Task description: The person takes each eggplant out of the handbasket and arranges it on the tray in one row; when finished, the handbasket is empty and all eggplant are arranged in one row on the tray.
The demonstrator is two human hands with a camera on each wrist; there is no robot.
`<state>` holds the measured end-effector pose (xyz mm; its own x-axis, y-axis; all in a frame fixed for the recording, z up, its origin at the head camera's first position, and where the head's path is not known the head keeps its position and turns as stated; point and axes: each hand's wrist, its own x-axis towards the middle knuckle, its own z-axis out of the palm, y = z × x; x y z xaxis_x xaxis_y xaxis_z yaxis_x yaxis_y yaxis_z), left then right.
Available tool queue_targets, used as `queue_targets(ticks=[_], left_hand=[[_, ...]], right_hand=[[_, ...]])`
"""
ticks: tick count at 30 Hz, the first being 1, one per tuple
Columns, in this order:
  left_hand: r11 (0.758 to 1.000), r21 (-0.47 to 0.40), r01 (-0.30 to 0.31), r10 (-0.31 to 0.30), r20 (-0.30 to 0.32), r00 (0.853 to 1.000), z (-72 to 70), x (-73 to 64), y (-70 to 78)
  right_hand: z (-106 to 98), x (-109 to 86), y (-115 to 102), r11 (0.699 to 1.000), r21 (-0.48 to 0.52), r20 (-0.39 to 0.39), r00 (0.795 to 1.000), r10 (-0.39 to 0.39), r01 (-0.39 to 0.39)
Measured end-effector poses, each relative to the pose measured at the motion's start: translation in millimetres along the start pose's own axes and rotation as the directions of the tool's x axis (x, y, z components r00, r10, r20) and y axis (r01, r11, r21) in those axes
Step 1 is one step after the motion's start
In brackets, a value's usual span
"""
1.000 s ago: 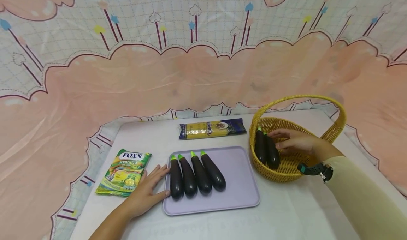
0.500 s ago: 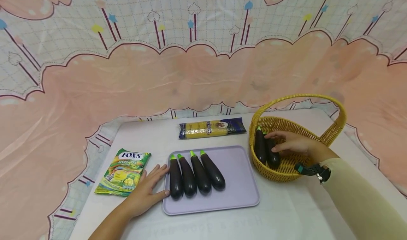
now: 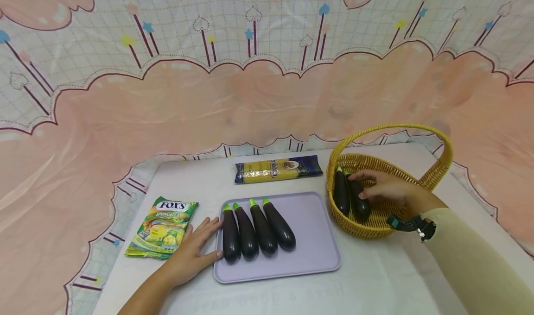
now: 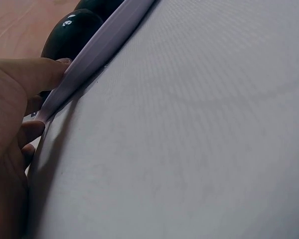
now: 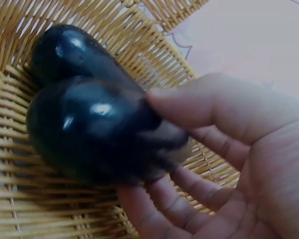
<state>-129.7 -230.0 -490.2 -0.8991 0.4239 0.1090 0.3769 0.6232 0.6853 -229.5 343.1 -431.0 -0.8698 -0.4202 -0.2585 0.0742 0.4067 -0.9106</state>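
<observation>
White desk [image 3: 367, 282], pink fabric backdrop [image 3: 250, 102]. Six glossy dark-purple eggplants [image 3: 263, 229]: four on lilac rectangular tray [image 3: 313, 241], left grip [image 3: 189, 255] spread against it; two in yellow wicker basket [image 3: 371, 232], right grip [image 3: 385, 187] pinching one.

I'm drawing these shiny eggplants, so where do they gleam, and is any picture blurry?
Head view: small glints on the eggplants on the tray; left wrist view: dim, dark shadow by the left fingers; right wrist view: bright glints on the gripped eggplant, soft and slightly blurry.
</observation>
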Motion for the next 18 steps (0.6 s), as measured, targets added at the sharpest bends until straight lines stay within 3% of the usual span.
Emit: queue_targets(ticks=[18], left_hand=[[1.000,0.013,-0.015,0.015,-0.008,1.000,0.7,0.1,-3.3]], right_hand=[[-3,-25.2,-19,0.999,-0.034,-0.038,0.999,-0.017,0.016]])
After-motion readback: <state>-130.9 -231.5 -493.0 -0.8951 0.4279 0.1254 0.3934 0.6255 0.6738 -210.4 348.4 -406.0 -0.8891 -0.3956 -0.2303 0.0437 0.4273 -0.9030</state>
